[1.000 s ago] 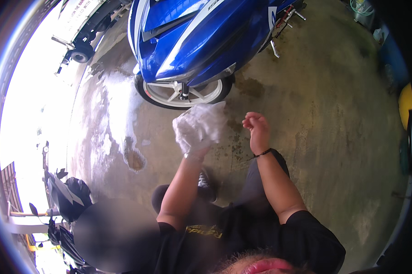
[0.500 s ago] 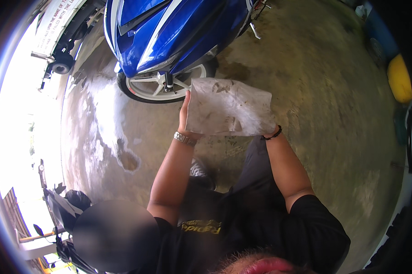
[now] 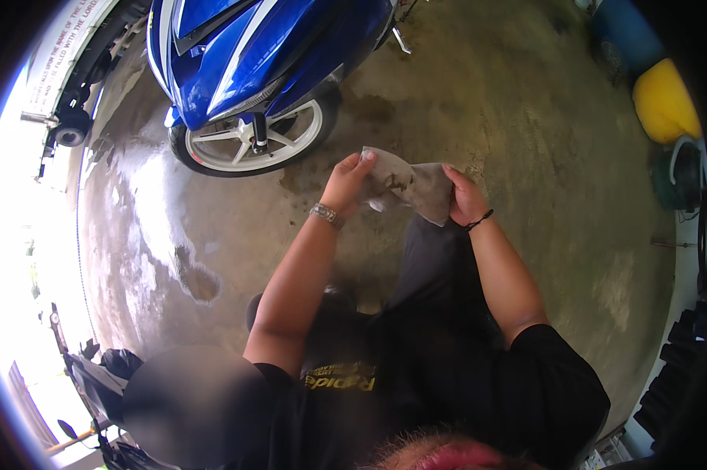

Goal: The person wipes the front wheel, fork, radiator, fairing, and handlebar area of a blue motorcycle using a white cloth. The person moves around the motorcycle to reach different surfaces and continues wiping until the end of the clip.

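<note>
Head view: right hand partly hidden behind stained cloth.

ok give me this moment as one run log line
left hand: grip on stained cloth | right hand: grip on its other end | blue motorcycle: ahead, leftward

Head view. Left hand pinches one corner of a stained grey cloth, thumb on top. Right hand grips the opposite end, thumb also uppermost. Cloth dips between the two, held above the concrete floor. Metal watch on left wrist; dark bracelet on right. Blue motorcycle beyond the hands, to the upper left; its white-rimmed front wheel near the left hand, not touching. Yellow container at far right, beside a blue object. Second motorbike, partly visible, lower left.
</note>
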Tool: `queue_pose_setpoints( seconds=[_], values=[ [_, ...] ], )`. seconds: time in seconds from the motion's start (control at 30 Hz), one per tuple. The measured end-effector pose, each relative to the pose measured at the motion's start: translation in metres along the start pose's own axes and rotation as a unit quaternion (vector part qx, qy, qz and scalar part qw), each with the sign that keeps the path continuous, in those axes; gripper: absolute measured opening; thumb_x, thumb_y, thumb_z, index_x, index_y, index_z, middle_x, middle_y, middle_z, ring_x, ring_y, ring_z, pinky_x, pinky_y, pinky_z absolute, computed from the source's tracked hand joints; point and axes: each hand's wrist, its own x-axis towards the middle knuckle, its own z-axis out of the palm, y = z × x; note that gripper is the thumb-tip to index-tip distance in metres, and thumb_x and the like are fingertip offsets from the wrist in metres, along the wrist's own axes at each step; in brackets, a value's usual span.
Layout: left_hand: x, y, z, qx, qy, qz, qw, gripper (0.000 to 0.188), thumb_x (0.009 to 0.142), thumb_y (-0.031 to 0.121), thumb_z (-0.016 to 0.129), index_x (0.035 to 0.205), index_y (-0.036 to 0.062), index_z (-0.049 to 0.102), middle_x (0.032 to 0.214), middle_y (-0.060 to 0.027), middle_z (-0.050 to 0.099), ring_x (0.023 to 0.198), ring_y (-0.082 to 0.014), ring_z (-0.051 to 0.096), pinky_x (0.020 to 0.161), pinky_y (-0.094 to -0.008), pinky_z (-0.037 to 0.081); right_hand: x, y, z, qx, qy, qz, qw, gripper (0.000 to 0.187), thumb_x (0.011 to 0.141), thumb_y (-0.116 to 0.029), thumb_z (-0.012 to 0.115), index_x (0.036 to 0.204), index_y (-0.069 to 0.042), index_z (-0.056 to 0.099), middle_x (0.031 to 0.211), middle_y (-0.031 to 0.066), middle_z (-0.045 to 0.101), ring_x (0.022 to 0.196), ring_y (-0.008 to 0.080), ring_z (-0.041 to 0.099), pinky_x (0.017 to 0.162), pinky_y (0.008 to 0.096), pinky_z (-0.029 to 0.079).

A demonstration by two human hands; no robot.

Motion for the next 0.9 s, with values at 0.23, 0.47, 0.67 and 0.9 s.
queue_pose_setpoints(
  seconds=[0.23,0.47,0.67,0.9],
  values=[
    [0.012,0.011,-0.004,0.175,0.065,0.251,0.95,0.023,0.102,0.027,0.068,0.104,0.0041,0.071,0.093,0.0033,0.069,0.082,-0.0054,0.058,0.075,-0.0237,0.048,-0.019,-0.079,0.042,-0.429,-0.024,-0.352,0.832,0.034,0.104,-0.033,0.065,0.098,0.0,0.071,0.079,-0.0047,0.057,0.07,0.0054,0.043,0.065,0.024,0.039],
    [0.033,0.03,0.006,0.021,0.109,0.258,0.96,0.037,0.106,0.038,0.06,0.091,0.0054,0.068,0.084,0.0035,0.064,0.075,-0.0074,0.055,0.068,-0.0263,0.043,-0.015,-0.124,0.044,-0.508,-0.016,-0.411,0.757,0.036,0.102,-0.034,0.068,0.1,0.001,0.072,0.088,0.0004,0.068,0.077,0.0106,0.059,0.068,0.0263,0.047],
    [0.036,-0.038,0.033,-0.152,-0.137,0.008,0.979,0.054,0.099,0.044,0.065,0.134,0.0039,0.057,0.125,-0.0105,0.066,0.119,-0.0242,0.062,0.107,-0.0417,0.045,0.013,-0.063,-0.021,-0.091,-0.047,-0.017,0.995,0.039,0.097,-0.026,0.073,0.125,0.0,0.065,0.119,0.0114,0.071,0.103,0.0226,0.071,0.091,0.0381,0.057],
    [0.015,-0.053,0.027,-0.098,-0.203,-0.029,0.974,0.055,0.091,0.006,0.074,0.142,0.0057,0.052,0.135,-0.0087,0.063,0.125,-0.0239,0.06,0.107,-0.0426,0.048,-0.027,-0.066,-0.074,-0.065,-0.108,0.009,0.992,0.044,0.09,-0.006,0.072,0.132,0.0,0.062,0.125,0.011,0.07,0.119,0.0248,0.066,0.107,0.0435,0.049]
  ],
)
